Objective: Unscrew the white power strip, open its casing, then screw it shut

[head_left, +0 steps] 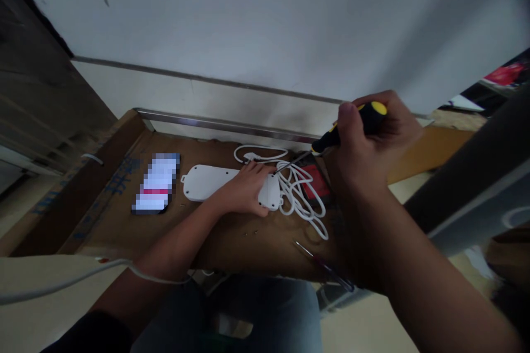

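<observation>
A white power strip (202, 183) lies face down on the cardboard, its underside with dark screw holes turned up. My left hand (248, 190) is wrapped across its right half and grips its edges. In my right hand (368, 143) is a black and yellow screwdriver (327, 140), held slantwise with its handle end up. Its thin shaft runs down left to the screw hole at the strip's upper right corner; whether the tip sits in a screw I cannot tell. A white cord (300, 207) lies coiled right of the strip, and its plug (252, 157) rests behind.
A phone with a lit screen (156, 185) lies at the left. Several small screws (255, 231) are loose in front of the strip. A second screwdriver (318, 262) lies near the front edge. A red and black item (315, 181) sits partly under the cord. A white panel (248, 27) rises behind.
</observation>
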The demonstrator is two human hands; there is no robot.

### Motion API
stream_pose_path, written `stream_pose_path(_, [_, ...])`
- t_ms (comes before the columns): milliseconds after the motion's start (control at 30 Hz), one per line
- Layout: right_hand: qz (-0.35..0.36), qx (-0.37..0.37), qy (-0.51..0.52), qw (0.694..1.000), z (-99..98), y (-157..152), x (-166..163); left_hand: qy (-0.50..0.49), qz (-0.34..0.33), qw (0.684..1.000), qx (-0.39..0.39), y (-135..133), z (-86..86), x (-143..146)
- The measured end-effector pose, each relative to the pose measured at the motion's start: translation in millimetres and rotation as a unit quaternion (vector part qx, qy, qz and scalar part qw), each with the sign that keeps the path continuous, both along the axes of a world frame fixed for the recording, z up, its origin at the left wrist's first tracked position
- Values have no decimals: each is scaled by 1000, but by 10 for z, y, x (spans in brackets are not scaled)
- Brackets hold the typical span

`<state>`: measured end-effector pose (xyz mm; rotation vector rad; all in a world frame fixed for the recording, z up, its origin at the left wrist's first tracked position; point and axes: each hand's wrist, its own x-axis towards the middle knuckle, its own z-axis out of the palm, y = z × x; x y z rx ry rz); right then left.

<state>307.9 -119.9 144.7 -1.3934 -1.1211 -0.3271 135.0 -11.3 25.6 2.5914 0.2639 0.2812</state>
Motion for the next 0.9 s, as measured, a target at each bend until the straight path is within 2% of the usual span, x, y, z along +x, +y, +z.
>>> stream_pose_path(367, [26, -35, 12, 999, -25, 46, 18, 8, 1, 1000, -2, -1, 12, 4])
stream_pose_path(533, [54, -35, 5, 998, -40, 67, -15, -23, 48, 997, -49, -18, 25, 18])
stream_pose_path(667, [131, -37, 7, 991, -24, 78, -21, -34, 56, 997, -46, -29, 7, 26])
stream_pose_path(767, [194, -68, 10, 979, 16, 68, 15, -45, 57, 996, -47, -29, -3, 32])
stream_pose_path(900, [232, -102, 11, 967, 81, 25, 87, -79, 77, 986, -124, 22, 42, 83])
